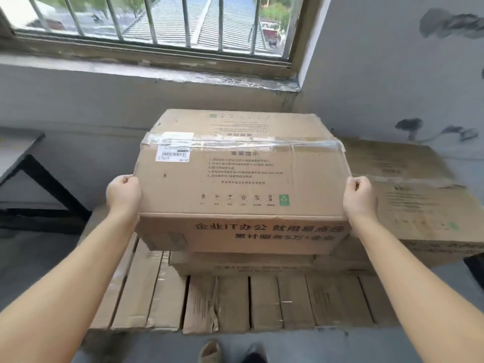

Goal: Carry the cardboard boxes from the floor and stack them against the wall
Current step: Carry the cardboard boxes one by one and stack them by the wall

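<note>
The left hand (123, 192) and right hand (360, 196) are clamping the taped cardboard box (241, 182) by its opposite side edges, fingers curling over the top corners, keeping it level above a lower box (243, 263) on the stack under the window wall (104, 100).

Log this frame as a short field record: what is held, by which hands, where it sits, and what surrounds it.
held item: brown cardboard box sealed with clear tape
left hand: left hand grips the box's left side
right hand: right hand grips the box's right side
below box: another cardboard box on a row of upright flattened cartons
contact with stack: cannot tell
right of box: large flat cardboard box
behind: grey wall under a barred window
</note>
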`<move>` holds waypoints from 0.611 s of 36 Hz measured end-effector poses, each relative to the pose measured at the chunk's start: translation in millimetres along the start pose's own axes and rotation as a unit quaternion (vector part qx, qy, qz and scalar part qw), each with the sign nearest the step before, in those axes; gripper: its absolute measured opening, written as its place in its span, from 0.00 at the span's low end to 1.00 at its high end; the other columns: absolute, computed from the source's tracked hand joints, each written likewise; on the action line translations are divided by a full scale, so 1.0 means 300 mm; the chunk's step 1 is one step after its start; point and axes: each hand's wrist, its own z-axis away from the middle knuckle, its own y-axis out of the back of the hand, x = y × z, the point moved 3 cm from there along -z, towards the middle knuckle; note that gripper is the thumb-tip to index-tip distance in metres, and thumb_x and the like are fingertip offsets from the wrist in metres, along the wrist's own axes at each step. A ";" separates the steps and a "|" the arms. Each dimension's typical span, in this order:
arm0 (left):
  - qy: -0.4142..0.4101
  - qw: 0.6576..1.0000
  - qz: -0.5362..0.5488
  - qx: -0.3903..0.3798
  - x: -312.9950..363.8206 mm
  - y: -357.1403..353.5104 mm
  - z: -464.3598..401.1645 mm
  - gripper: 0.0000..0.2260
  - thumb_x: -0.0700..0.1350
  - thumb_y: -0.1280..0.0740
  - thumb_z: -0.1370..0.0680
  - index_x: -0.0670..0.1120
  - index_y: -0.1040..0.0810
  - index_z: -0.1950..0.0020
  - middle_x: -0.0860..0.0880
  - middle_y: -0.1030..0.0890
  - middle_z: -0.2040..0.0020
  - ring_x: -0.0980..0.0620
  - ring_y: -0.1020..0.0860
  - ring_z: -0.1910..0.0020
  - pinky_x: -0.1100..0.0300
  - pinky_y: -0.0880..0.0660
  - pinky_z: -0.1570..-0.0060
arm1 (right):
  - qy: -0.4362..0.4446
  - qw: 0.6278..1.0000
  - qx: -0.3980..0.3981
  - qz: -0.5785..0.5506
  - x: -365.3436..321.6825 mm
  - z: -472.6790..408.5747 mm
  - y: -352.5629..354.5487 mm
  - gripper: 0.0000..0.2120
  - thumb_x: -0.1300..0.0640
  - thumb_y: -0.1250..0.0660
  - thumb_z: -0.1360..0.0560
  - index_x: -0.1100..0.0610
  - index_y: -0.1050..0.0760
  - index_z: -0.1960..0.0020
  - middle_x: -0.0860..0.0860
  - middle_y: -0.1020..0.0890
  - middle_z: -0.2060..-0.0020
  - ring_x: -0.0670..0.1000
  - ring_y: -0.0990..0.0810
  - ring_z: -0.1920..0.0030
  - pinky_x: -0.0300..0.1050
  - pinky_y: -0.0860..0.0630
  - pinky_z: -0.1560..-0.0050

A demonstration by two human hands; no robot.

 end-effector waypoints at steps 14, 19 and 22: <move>0.048 0.988 -0.105 -0.104 -0.216 -0.193 -0.036 0.10 0.39 0.43 0.23 0.46 0.27 0.44 0.47 0.23 0.49 0.48 0.27 0.51 0.55 0.32 0.52 | -0.048 0.961 -0.092 0.255 0.248 -0.076 -0.186 0.15 0.57 0.49 0.18 0.65 0.29 0.42 0.65 0.23 0.46 0.65 0.25 0.46 0.51 0.34 0.55; 0.059 0.989 -0.092 -0.095 -0.204 -0.205 -0.031 0.13 0.40 0.42 0.22 0.43 0.28 0.39 0.46 0.24 0.47 0.48 0.27 0.51 0.56 0.32 0.52 | -0.015 0.943 -0.124 0.309 0.226 -0.126 -0.165 0.15 0.57 0.47 0.18 0.65 0.28 0.41 0.65 0.23 0.44 0.65 0.26 0.43 0.54 0.30 0.48; 0.059 0.990 -0.089 -0.089 -0.204 -0.205 -0.013 0.14 0.40 0.42 0.22 0.42 0.29 0.37 0.46 0.24 0.46 0.48 0.27 0.49 0.55 0.32 0.51 | 0.001 0.930 -0.142 0.340 0.225 -0.146 -0.144 0.14 0.57 0.46 0.19 0.64 0.26 0.43 0.64 0.22 0.45 0.64 0.25 0.43 0.53 0.29 0.49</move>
